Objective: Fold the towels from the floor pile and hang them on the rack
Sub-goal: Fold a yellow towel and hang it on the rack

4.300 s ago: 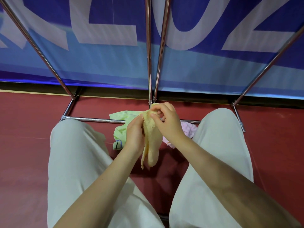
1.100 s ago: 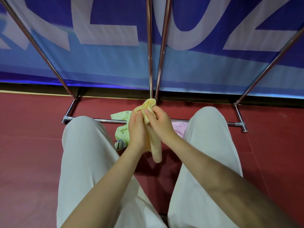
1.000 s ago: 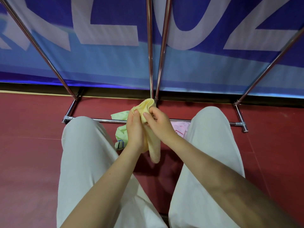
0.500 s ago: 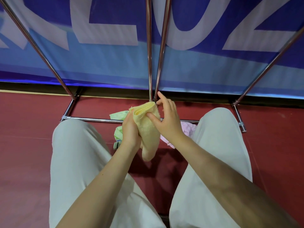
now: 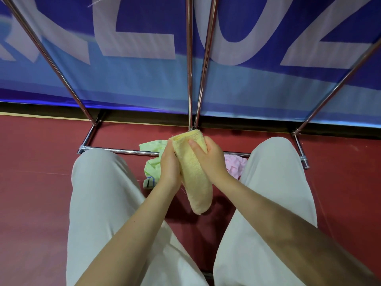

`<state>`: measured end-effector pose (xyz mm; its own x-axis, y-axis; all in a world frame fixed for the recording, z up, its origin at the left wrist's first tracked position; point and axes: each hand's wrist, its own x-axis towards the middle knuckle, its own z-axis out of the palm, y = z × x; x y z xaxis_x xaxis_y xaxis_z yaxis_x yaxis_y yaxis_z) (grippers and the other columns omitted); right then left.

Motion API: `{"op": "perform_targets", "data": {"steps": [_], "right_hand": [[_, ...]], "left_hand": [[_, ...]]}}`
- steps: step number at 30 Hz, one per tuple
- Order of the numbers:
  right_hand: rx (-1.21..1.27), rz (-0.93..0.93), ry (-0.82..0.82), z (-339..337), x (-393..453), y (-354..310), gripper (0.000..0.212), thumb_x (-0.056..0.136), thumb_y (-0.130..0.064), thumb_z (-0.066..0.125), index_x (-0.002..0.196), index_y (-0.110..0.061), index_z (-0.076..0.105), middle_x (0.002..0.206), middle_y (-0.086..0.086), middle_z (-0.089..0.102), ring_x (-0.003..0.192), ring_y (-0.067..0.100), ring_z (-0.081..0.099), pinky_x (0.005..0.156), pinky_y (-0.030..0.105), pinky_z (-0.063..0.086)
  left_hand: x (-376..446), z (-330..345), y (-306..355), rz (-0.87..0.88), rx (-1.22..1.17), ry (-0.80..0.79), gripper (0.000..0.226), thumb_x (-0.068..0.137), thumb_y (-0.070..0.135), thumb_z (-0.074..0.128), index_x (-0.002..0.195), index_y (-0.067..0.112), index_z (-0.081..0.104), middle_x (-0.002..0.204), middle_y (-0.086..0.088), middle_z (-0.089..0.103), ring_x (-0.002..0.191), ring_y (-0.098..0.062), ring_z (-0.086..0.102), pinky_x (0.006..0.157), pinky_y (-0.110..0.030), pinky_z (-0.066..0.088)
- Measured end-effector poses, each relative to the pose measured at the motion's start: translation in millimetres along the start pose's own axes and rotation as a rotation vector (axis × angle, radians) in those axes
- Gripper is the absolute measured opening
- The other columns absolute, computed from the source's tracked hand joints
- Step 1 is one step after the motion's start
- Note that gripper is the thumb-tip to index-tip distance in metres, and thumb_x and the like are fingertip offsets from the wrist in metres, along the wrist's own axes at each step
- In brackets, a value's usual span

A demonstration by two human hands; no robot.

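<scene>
A folded yellow towel [image 5: 194, 174] hangs lengthwise between my hands, above the gap between my knees. My left hand [image 5: 170, 165] presses its left side and my right hand [image 5: 211, 157] wraps its top right, thumb across the front. Behind my hands, a light green towel [image 5: 151, 159] and a pink towel [image 5: 235, 165] lie crumpled on the red floor. The chrome rack [image 5: 189, 65] rises in front of me, with its base bar [image 5: 123, 150] on the floor; its upper rails are out of view.
My knees in pale trousers [image 5: 103, 195] flank the towels on both sides. A blue banner with large white letters [image 5: 144, 38] hangs behind the rack. Slanted rack legs [image 5: 51, 60] run up at left and right. Red floor [image 5: 31, 182] spreads around.
The yellow towel has been folded narrower and thicker. My right hand has closed round its top, where its fingers were spread half a second ago.
</scene>
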<state>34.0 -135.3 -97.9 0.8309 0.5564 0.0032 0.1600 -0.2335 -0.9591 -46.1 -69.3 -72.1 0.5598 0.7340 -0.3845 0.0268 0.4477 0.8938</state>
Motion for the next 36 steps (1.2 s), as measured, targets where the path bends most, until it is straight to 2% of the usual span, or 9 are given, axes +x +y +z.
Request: {"op": "perform_targets", "data": {"steps": [2, 4, 9, 12, 14, 19, 27, 31, 36], "right_hand": [[0.013, 0.004, 0.043, 1, 1, -1, 0.046, 0.085, -0.045, 0.064, 0.068, -0.011, 0.04, 0.057, -0.006, 0.039, 0.057, 0.011, 0.036, 0.059, 0.034, 0.034], [0.012, 0.014, 0.069, 1, 2, -2, 0.043, 0.086, -0.043, 0.064, 0.069, -0.01, 0.042, 0.058, -0.007, 0.041, 0.057, 0.011, 0.037, 0.06, 0.033, 0.035], [0.182, 0.052, -0.023, -3, 2, -9, 0.029, 0.094, -0.034, 0.057, 0.071, -0.021, 0.044, 0.062, -0.012, 0.041, 0.059, 0.004, 0.038, 0.063, 0.028, 0.034], [0.261, 0.065, -0.234, -4, 2, -5, 0.008, 0.09, -0.035, 0.061, 0.095, -0.029, 0.059, 0.087, -0.013, 0.065, 0.083, 0.002, 0.061, 0.08, 0.027, 0.049], [0.209, 0.109, -0.383, -3, 2, 3, 0.025, 0.085, -0.036, 0.067, 0.108, -0.026, 0.064, 0.104, -0.007, 0.071, 0.099, 0.009, 0.066, 0.092, 0.033, 0.052], [-0.206, 0.117, -0.544, 9, -5, 24, 0.043, 0.077, -0.047, 0.073, 0.111, -0.022, 0.068, 0.104, -0.007, 0.072, 0.097, 0.007, 0.066, 0.093, 0.036, 0.051], [-0.307, 0.219, -0.581, 25, -6, 45, 0.048, 0.076, -0.053, 0.071, 0.11, -0.02, 0.067, 0.101, -0.002, 0.072, 0.095, 0.014, 0.067, 0.091, 0.039, 0.052], [-0.3, 0.227, -0.571, 28, -2, 55, 0.044, 0.077, -0.052, 0.067, 0.101, -0.015, 0.067, 0.095, 0.003, 0.072, 0.09, 0.019, 0.068, 0.087, 0.044, 0.053], [-0.092, 0.279, -0.514, 24, 6, 43, 0.01, 0.09, -0.028, 0.064, 0.098, -0.021, 0.065, 0.097, 0.002, 0.07, 0.092, 0.018, 0.065, 0.084, 0.03, 0.049]], "left_hand": [[-1, 2, -1, -0.035, -0.04, -0.044, 0.053, 0.102, 0.05, 0.029, 0.103, 0.017, 0.071, 0.094, 0.0, 0.076, 0.091, -0.013, 0.071, 0.083, -0.031, 0.054], [0, 2, -3, 0.01, 0.011, -0.068, 0.056, 0.093, 0.061, 0.039, 0.113, 0.017, 0.069, 0.108, -0.003, 0.073, 0.104, -0.016, 0.068, 0.092, -0.036, 0.052], [1, -3, 4, 0.25, 0.159, -0.046, 0.02, 0.097, 0.021, 0.051, 0.108, 0.016, 0.066, 0.1, 0.004, 0.069, 0.092, -0.004, 0.063, 0.083, -0.024, 0.048], [6, -13, 19, 0.276, 0.069, -0.098, 0.018, 0.091, 0.024, 0.052, 0.098, 0.021, 0.068, 0.097, -0.006, 0.067, 0.093, -0.021, 0.062, 0.085, -0.04, 0.049], [10, -21, 28, 0.3, 0.076, -0.123, 0.017, 0.092, 0.021, 0.051, 0.094, 0.022, 0.068, 0.094, -0.005, 0.067, 0.092, -0.022, 0.062, 0.084, -0.041, 0.048], [11, -30, 41, 0.244, 0.027, -0.117, 0.018, 0.099, 0.016, 0.048, 0.101, 0.017, 0.066, 0.094, 0.0, 0.07, 0.093, -0.014, 0.066, 0.088, -0.039, 0.052], [9, -39, 41, 0.224, 0.003, -0.096, 0.019, 0.1, 0.018, 0.047, 0.107, 0.015, 0.065, 0.096, 0.002, 0.071, 0.091, -0.011, 0.068, 0.082, -0.031, 0.054], [17, -52, 38, 0.226, -0.046, -0.036, 0.017, 0.095, 0.025, 0.054, 0.104, 0.019, 0.067, 0.099, -0.001, 0.07, 0.097, -0.017, 0.065, 0.087, -0.039, 0.05], [30, -77, 43, 0.309, -0.191, 0.182, 0.014, 0.098, 0.026, 0.052, 0.099, 0.027, 0.066, 0.097, 0.005, 0.068, 0.089, -0.008, 0.065, 0.077, -0.028, 0.053]]}}
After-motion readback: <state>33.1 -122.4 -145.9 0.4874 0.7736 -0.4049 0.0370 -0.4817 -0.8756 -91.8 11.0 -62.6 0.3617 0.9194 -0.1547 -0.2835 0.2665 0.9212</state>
